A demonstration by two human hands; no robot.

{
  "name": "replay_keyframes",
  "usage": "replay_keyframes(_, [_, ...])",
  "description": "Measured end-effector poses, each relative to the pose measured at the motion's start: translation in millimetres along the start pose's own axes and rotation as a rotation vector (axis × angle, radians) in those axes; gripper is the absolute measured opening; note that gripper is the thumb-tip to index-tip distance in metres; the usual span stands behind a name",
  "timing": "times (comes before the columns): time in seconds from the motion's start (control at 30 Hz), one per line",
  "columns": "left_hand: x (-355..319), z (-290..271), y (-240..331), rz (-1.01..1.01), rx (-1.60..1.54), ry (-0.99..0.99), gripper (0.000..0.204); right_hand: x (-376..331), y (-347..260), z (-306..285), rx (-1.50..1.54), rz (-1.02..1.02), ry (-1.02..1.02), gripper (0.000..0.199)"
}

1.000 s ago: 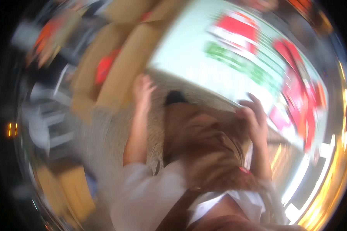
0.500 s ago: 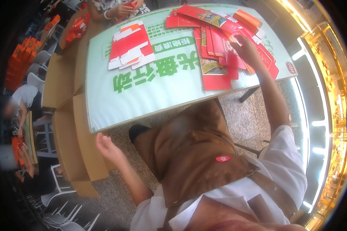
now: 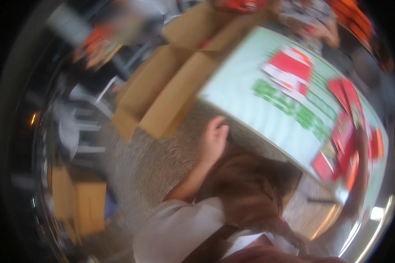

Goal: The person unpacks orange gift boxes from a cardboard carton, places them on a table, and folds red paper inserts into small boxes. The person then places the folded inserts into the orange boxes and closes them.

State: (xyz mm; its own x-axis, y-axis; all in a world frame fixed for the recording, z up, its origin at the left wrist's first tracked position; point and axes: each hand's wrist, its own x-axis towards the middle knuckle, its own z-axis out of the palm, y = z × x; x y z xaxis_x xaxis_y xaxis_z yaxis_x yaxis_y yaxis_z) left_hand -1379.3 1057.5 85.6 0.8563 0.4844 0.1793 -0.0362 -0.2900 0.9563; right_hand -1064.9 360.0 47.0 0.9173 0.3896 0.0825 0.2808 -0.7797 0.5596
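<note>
The picture is blurred by head motion. My left hand (image 3: pixel 215 136) hangs in the air below the near edge of a pale green table (image 3: pixel 245 105), beside open cardboard boxes (image 3: pixel 169 94); nothing shows in it and its fingers look loosely curled. My right arm stretches along the right side to a spread of red packets (image 3: pixel 346 140) on the table, and my right hand (image 3: pixel 360 139) lies among them, too smeared to show its grip. A red and white stack (image 3: pixel 289 70) sits farther along the table. A brown apron (image 3: pixel 245 193) covers my front.
Speckled grey floor (image 3: pixel 140 171) lies below the table. More cardboard boxes (image 3: pixel 81 204) stand at the lower left, with white chair frames (image 3: pixel 81 127) at the left. Another person's hands (image 3: pixel 311 24) work at the far side of the table, near orange items (image 3: pixel 353 22).
The view has swung and blurred. My left hand has risen from low beside my leg to the table's near edge. My right hand stays on the red packets.
</note>
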Motion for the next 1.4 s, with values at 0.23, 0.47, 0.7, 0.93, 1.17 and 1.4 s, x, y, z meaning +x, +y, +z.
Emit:
replay_keyframes(0.23, [-4, -1, -13, 0.184, -0.112, 0.026, 0.029, 18, -22, -14, 0.715, 0.433, 0.044, 0.043])
replay_keyframes(0.47, [-12, -5, -9, 0.215, -0.134, -0.010, 0.028, -11, 21, -57, 0.885, 0.652, 0.117, 0.047])
replay_keyframes(0.7, [-11, -12, -1, 0.206, -0.104, -0.012, 0.025, -38, -9, -150, 0.856, 0.811, 0.440, 0.048])
replay_keyframes(0.93, [-1, 15, 21, 0.364, -0.142, -0.028, 0.023, -37, -106, -217, 1.195, 0.394, 0.620, 0.043])
replay_keyframes(1.17, [-2, 37, 63, 0.294, -0.200, -0.253, 0.031, -56, -232, -313, 1.494, 0.467, 0.440, 0.048])
replay_keyframes(1.4, [12, 71, 78, 0.235, -0.356, -0.390, 0.038, -50, -298, -342, 1.807, 0.281, 0.377, 0.033])
